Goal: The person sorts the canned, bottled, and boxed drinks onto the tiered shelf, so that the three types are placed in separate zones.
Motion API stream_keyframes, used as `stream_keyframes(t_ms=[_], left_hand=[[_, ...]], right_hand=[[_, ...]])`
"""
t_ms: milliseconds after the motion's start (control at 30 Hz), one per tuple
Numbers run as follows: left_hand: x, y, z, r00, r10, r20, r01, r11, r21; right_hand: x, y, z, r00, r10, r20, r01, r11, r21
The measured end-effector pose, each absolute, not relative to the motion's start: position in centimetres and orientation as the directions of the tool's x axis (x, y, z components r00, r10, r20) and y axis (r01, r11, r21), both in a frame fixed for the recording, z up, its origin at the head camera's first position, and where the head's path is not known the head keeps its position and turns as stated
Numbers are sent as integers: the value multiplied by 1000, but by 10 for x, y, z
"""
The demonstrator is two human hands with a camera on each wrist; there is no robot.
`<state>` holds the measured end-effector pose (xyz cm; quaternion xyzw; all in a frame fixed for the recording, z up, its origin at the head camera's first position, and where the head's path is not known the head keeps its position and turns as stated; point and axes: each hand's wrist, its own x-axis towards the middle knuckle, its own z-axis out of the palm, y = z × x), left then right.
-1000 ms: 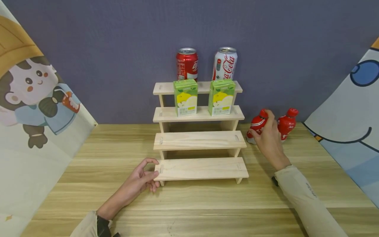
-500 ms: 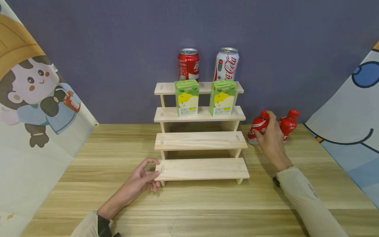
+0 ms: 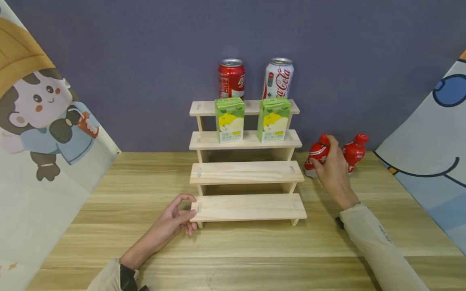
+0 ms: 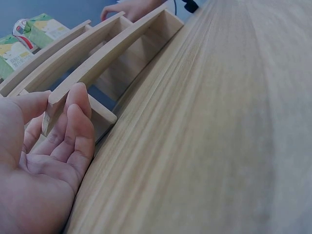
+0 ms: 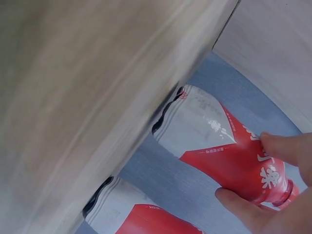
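My left hand (image 3: 171,218) pinches the left end of the lowest board of a four-step wooden display stand (image 3: 247,207). In the left wrist view the thumb and fingertips meet on opposite faces of that board's end (image 4: 54,108). Off the stand's right side, my right hand (image 3: 334,171) grips a red-and-white cola bottle (image 3: 317,154) around its upper body, thumb on one side and fingers on the other. The bottle is upright, its white base (image 5: 195,119) at the tabletop. A second, similar bottle (image 3: 354,152) stands just right of it, partly behind the hand.
On the top step are a red cola can (image 3: 231,79) and a white cola can (image 3: 279,80). Two green juice cartons (image 3: 230,121) stand on the step below. A dark wall (image 3: 156,81) rises behind the wooden tabletop (image 3: 233,258), with printed panels at both sides.
The head view has shifted very slightly. Both hands keep their holds, and the bottles, cans and cartons stay where they were.
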<state>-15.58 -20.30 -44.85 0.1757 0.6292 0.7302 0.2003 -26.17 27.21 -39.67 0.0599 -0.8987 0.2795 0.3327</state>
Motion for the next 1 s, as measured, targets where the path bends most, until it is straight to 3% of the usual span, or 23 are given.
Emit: stream_keyframes(t_ms=[1000], left_hand=[[-155, -203, -448, -860, 510, 2, -69, -120, 990]], right_hand=[[-247, 260, -363, -715, 97, 693, -327, 829, -454]])
